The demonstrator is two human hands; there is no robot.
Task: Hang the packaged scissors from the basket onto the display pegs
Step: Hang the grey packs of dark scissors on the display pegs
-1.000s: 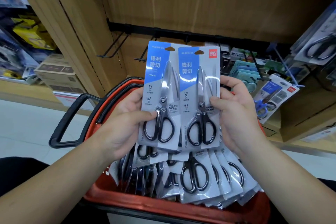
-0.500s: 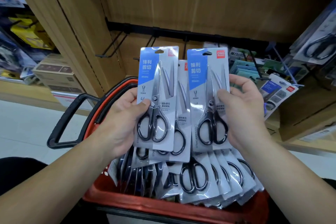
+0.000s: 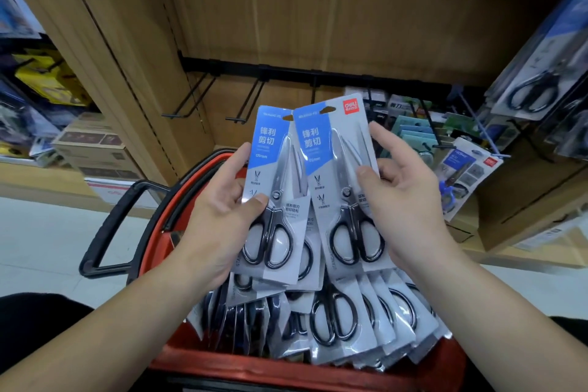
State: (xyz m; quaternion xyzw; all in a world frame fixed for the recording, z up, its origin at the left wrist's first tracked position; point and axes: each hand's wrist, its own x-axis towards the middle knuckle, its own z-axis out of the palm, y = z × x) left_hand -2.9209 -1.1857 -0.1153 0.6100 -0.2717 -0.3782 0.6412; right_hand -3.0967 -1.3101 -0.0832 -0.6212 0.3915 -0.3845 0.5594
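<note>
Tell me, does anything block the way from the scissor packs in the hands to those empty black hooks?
Nothing visible does. The left hand and right hand hold scissor packs above the basket; the empty pegs jut from the black rail just beyond them, with only open air between.

Cannot make out most of the third pack (image 3: pixel 309 253) tucked behind the front pack (image 3: pixel 274 188) in the left hand (image 3: pixel 219 216), nor read the blurred goods (image 3: pixel 31 105) at far left, nor follow the basket (image 3: pixel 286 367) past the bottom edge.
</note>
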